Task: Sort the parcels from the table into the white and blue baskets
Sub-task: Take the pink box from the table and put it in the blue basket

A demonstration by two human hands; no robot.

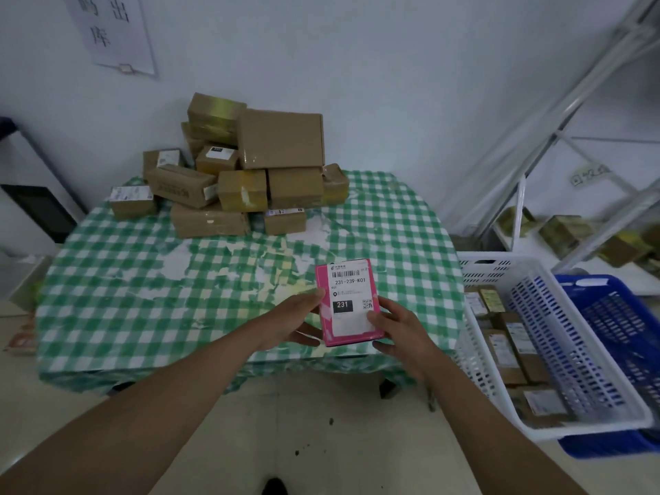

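Pink parcel (348, 304) held label-up between both hands, likely so I can read code. Left hand (293, 321) and right hand (396, 330) fingers pinch opposite edges. White basket (557, 355) right of right fingers.

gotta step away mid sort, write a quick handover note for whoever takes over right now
Left hand and right hand both grip the pink labelled box above the near edge of the green checked table; its label reads 231-239-K01.
Done: several brown parcels lie in the white slatted basket, right of the table. The blue basket sits behind it, contents not visible.
Left: place the pink box, then sort the pile of brown cardboard parcels at the table's far side.
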